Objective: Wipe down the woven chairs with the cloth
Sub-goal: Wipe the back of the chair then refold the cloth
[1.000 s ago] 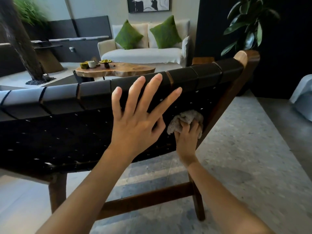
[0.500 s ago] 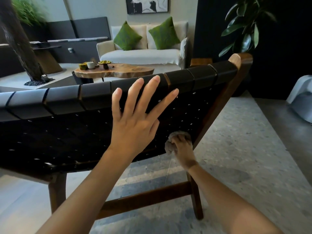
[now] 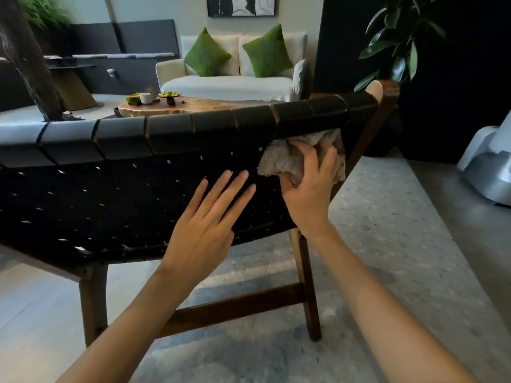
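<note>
Lower than a moment ago, the left hand [image 3: 201, 230] sits flat over the back of the black woven chair [image 3: 96, 194], fingers straight and only slightly spread. To its right, the right hand [image 3: 309, 194] has climbed to just under the top rail [image 3: 293, 117]. Its fingers curl into the bunched grey cloth [image 3: 279, 161] and press it against the weave near the chair's right-hand end.

Black is seen on the woven chair [image 3: 110, 194], in a basket-weave pattern w/ small light gaps; its wood frame [image 3: 235, 308] is dk brown. The cloth [image 3: 282, 160] is coloured beige-grey. Green cushions [image 3: 206, 55] are set on a cream sofa [image 3: 226, 88]. The floor [image 3: 387, 230] is speckled grey. The wall picture [image 3: 240, 5] is patterned blk & white.
</note>
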